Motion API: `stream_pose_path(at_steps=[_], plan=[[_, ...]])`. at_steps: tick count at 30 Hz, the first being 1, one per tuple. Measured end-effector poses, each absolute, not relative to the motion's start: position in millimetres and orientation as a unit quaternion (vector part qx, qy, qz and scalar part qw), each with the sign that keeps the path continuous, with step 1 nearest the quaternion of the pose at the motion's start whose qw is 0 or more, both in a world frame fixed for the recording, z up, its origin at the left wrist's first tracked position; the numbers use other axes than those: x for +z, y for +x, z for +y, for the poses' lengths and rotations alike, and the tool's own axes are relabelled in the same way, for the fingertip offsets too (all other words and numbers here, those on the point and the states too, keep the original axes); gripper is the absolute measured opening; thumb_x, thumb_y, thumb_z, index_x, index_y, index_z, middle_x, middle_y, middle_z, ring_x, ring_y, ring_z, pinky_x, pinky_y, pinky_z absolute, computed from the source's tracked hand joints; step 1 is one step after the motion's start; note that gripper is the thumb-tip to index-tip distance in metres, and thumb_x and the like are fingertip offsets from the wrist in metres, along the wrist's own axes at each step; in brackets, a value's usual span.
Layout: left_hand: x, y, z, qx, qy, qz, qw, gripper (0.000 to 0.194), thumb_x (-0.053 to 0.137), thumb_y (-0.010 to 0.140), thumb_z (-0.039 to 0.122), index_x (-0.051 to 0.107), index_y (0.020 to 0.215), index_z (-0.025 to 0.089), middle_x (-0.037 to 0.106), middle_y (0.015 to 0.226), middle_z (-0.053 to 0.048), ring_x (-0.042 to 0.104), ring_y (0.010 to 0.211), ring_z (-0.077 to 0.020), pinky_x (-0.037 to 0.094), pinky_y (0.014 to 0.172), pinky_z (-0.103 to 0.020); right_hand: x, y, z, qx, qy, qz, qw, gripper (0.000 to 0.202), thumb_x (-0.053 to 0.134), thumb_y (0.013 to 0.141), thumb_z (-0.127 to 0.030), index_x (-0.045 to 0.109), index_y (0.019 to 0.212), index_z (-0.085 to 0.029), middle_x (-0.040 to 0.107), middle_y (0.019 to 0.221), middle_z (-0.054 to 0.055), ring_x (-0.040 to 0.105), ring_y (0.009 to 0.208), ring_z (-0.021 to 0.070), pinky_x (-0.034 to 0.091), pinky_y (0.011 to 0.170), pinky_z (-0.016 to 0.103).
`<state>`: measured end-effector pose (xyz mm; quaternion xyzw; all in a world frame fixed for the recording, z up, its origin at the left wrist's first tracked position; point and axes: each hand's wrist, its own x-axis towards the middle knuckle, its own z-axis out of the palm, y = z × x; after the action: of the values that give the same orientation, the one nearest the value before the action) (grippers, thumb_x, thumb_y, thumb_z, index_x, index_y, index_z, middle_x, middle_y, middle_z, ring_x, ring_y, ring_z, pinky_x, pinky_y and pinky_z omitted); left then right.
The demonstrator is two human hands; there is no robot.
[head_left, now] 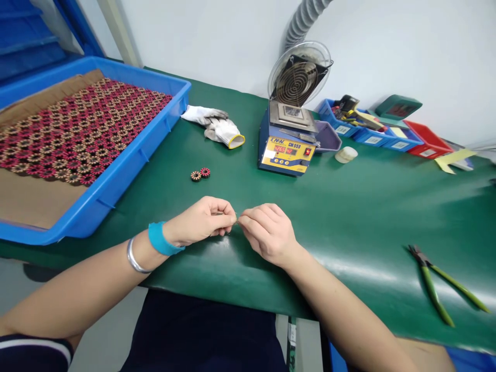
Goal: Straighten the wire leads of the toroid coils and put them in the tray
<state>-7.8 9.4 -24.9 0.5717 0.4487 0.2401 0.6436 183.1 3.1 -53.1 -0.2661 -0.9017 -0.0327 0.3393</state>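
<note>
My left hand [217, 219] is closed in a pinch, thumb against forefinger, with a blue band and a silver bangle on its wrist. Fingertip to fingertip with it, my right hand [268, 230] is also pinched shut. Thin wire-like strands show faintly where the fingertips meet, but the fingers hide the rest of what they hold. Beyond the left hand, a tan wound ring core [196, 176] and a red one [205, 172] lie side by side on the green mat [232, 183].
On the left, a blue tray [127, 178] holds rows of red and tan ring cores. White gloves [217, 126] lie behind, beside a solder pot [284, 152] with a fan. Small bins [430, 144] line the wall; green-handled cutters [434, 287] rest at right.
</note>
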Motion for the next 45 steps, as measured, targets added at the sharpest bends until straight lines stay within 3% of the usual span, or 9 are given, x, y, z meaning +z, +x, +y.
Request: stream_pose_path(at_steps=[7,15,23,30,32,37,39,43,45], plan=[[-30,-8,-5,0.318,0.799,0.403,0.314,0.017,0.049,0.079,0.023,0.053,0.063,0.017,0.050,0.061,0.000,0.041,0.058,-0.0119,0.032,0.058,-0.026,-64,167,-4,0.539,-0.388,-0.681,0.309,0.025,0.039,0.094,-0.033,0.047,0.075,-0.019,0.054,0.061,-0.002,0.057,0.055,0.0112,0.049,0.058,0.025],[-27,-7,8,0.186,0.584,0.444,0.654,0.035,0.059,0.074,0.047,0.044,0.061,0.018,0.046,0.057,0.002,0.034,0.050,-0.0097,0.030,0.046,-0.022,-53,181,1,0.009,-0.294,-0.917,0.268,0.017,0.044,0.092,-0.023,0.057,0.083,-0.019,0.067,0.083,0.006,0.059,0.074,0.0156,0.043,0.070,0.031],[-40,-5,-6,0.327,0.804,0.421,0.264,0.019,0.056,0.079,0.033,0.060,0.066,0.020,0.058,0.063,-0.002,0.050,0.057,-0.0158,0.039,0.057,-0.027,-67,162,-1,0.562,-0.415,-0.651,0.296,0.027,0.035,0.098,-0.034,0.042,0.076,-0.021,0.052,0.062,-0.004,0.061,0.060,0.0102,0.049,0.060,0.022],[-31,-4,4,0.234,0.609,0.463,0.600,0.036,0.057,0.077,0.050,0.051,0.062,0.018,0.049,0.058,0.000,0.041,0.051,-0.0115,0.034,0.045,-0.022,-57,176,0,0.029,-0.339,-0.901,0.268,0.017,0.043,0.093,-0.026,0.051,0.080,-0.020,0.065,0.084,0.006,0.057,0.074,0.0156,0.040,0.069,0.031],[-32,-4,3,0.249,0.645,0.461,0.557,0.032,0.056,0.080,0.046,0.052,0.064,0.018,0.049,0.058,0.000,0.039,0.050,-0.0110,0.033,0.046,-0.023,-59,174,1,0.097,-0.353,-0.885,0.289,0.016,0.042,0.092,-0.025,0.048,0.078,-0.020,0.064,0.081,0.005,0.057,0.073,0.0151,0.041,0.068,0.030],[-32,-3,-5,0.332,0.803,0.406,0.282,0.016,0.054,0.081,0.025,0.058,0.067,0.018,0.056,0.063,-0.001,0.046,0.057,-0.0124,0.037,0.057,-0.026,-63,166,-2,0.529,-0.367,-0.696,0.317,0.021,0.030,0.096,-0.028,0.035,0.076,-0.023,0.053,0.064,-0.003,0.060,0.061,0.0119,0.047,0.062,0.024],[-30,-2,-4,0.321,0.770,0.440,0.333,0.017,0.053,0.081,0.027,0.055,0.067,0.018,0.052,0.059,0.001,0.044,0.054,-0.0113,0.036,0.054,-0.025,-61,168,-2,0.480,-0.373,-0.721,0.334,0.021,0.035,0.095,-0.031,0.040,0.077,-0.021,0.056,0.068,-0.001,0.059,0.065,0.0126,0.046,0.064,0.025],[-28,0,5,0.254,0.604,0.457,0.602,0.025,0.059,0.074,0.037,0.049,0.063,0.017,0.051,0.057,0.002,0.043,0.049,-0.0089,0.033,0.047,-0.021,-57,175,0,0.180,-0.359,-0.846,0.351,0.020,0.042,0.093,-0.026,0.050,0.075,-0.019,0.059,0.075,0.005,0.052,0.068,0.0148,0.040,0.068,0.030],[-29,1,7,0.267,0.562,0.450,0.640,0.026,0.062,0.071,0.038,0.050,0.064,0.016,0.053,0.058,0.002,0.044,0.049,-0.0081,0.032,0.047,-0.020,-57,175,1,0.171,-0.347,-0.852,0.353,0.021,0.041,0.092,-0.023,0.049,0.073,-0.019,0.058,0.072,0.004,0.050,0.065,0.0139,0.039,0.065,0.029]])
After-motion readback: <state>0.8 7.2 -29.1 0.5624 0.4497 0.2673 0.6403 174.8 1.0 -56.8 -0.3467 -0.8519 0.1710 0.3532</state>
